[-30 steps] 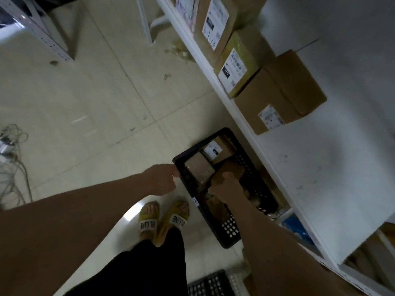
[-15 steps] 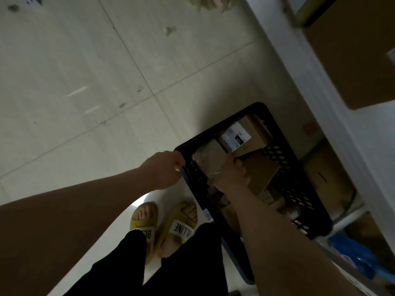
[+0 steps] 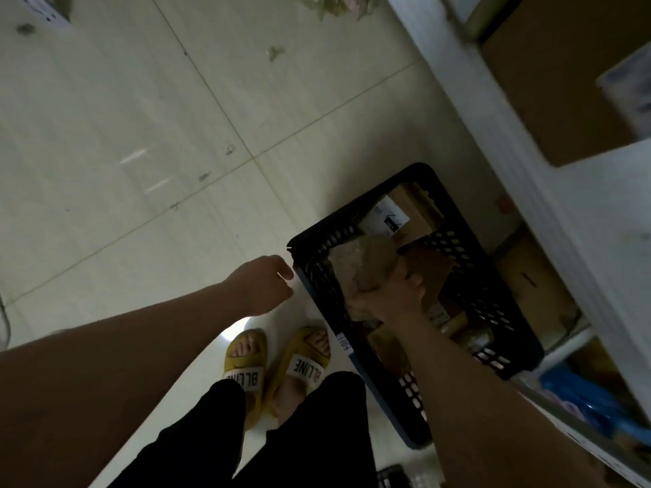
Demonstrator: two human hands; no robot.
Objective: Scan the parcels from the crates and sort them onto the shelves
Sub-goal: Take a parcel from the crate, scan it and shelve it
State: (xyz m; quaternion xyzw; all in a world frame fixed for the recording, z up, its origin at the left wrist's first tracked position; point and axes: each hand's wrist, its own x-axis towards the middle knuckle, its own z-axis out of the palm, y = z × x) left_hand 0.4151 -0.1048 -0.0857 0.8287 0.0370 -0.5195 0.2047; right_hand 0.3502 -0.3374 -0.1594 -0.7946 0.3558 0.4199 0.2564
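Observation:
A black perforated crate stands on the floor beside the white shelf unit. Inside it my right hand grips a small tan parcel and holds it a little above the other boxes. A brown box with a white label lies at the crate's far end. My left hand hovers just outside the crate's near-left corner, fingers curled, holding nothing that I can see. A cardboard box sits on the shelf above.
My feet in yellow slippers stand on the tiled floor left of the crate. Brown boxes and a blue bag fill the lower shelf. The corner of a second dark crate shows at the bottom.
My right hand has closed round the tan parcel and lifted it slightly. The left hand has come off the crate's corner. The view has tilted further down toward the crate.

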